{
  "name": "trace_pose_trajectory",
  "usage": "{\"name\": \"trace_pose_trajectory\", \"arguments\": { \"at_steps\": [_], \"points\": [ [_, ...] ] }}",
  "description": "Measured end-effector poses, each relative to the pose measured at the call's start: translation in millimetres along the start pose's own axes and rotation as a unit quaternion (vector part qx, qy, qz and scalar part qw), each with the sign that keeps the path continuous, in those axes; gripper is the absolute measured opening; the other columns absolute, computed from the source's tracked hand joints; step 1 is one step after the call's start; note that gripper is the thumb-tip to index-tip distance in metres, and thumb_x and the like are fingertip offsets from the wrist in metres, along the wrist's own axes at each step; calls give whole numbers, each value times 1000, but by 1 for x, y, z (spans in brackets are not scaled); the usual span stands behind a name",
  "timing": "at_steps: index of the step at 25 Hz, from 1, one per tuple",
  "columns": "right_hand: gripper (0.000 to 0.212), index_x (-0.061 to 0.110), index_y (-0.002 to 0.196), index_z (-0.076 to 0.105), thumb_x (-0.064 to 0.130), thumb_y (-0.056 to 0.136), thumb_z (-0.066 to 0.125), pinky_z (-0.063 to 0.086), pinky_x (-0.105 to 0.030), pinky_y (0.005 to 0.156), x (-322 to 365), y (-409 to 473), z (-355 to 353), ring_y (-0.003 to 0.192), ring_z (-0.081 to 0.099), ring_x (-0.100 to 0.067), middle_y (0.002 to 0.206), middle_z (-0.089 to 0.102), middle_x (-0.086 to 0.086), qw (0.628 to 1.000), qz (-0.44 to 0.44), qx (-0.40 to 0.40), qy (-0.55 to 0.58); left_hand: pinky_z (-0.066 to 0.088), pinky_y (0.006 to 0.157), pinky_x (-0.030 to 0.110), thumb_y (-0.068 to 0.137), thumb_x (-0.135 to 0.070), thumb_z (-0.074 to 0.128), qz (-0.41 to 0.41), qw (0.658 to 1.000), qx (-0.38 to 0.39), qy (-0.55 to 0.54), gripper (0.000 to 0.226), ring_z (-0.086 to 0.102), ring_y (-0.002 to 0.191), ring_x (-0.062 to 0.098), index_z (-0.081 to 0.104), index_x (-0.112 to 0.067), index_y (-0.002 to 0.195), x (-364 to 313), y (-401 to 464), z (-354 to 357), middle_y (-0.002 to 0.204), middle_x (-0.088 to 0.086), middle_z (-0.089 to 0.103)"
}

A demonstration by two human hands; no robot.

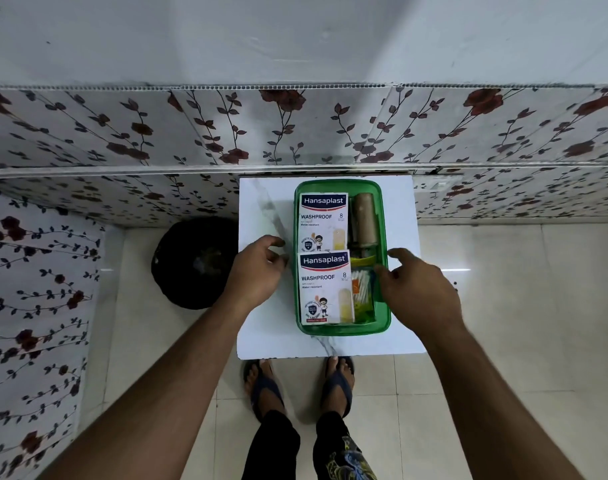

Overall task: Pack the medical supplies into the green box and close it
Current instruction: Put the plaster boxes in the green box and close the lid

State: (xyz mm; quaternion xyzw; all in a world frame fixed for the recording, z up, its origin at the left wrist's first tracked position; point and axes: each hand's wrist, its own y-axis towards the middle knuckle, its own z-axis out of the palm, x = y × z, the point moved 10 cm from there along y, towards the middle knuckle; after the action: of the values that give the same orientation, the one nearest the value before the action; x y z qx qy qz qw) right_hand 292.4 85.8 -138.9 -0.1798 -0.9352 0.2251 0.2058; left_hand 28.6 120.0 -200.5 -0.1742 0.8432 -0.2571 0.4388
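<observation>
A green box stands on a small white table. Inside it lie two Hansaplast plaster cartons, one at the far left and one at the near left. A brown bandage roll fills the far right part, and a packet of cotton swabs sits below it with something yellow. I cannot tell whether a clear lid covers the box. My left hand hovers at the box's left side, fingers apart. My right hand rests at the right rim, fingers spread, holding nothing.
A black round bin stands on the tiled floor left of the table. Flower-patterned wall panels run behind the table and along the left. My feet in sandals stand at the table's near edge.
</observation>
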Motion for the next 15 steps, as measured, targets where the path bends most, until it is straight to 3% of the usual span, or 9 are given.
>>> {"name": "trace_pose_trajectory", "arguments": {
  "at_steps": [5, 10, 15],
  "points": [
    [20, 12, 104, 58, 20, 92, 44, 46, -34, 59, 10, 2, 8, 70, 61, -32, 78, 69, -7, 998, -55, -14, -12, 57, 82, 40, 87, -21, 58, -38, 998, 37, -15, 18, 71, 84, 24, 65, -24, 104, 12, 10, 19, 96, 6, 74],
    [20, 12, 101, 59, 19, 92, 43, 52, -40, 65, 3, -2, -8, 73, 62, -36, 79, 69, -9, 998, -60, -36, 3, 50, 71, 30, 85, -23, 55, 11, 998, 9, 68, 18, 66, 83, 21, 64, -23, 101, 1, 10, 21, 91, -3, 70],
    [22, 12, 109, 62, 16, 93, 46, 51, -37, 64, -17, -6, -33, 73, 63, -34, 92, 73, -11, 997, -46, -57, 33, 47, 67, 33, 80, -36, 65, 10, 985, -29, 171, 21, 58, 76, 26, 61, -16, 87, -7, 13, 26, 81, 1, 63]
  ]
}}
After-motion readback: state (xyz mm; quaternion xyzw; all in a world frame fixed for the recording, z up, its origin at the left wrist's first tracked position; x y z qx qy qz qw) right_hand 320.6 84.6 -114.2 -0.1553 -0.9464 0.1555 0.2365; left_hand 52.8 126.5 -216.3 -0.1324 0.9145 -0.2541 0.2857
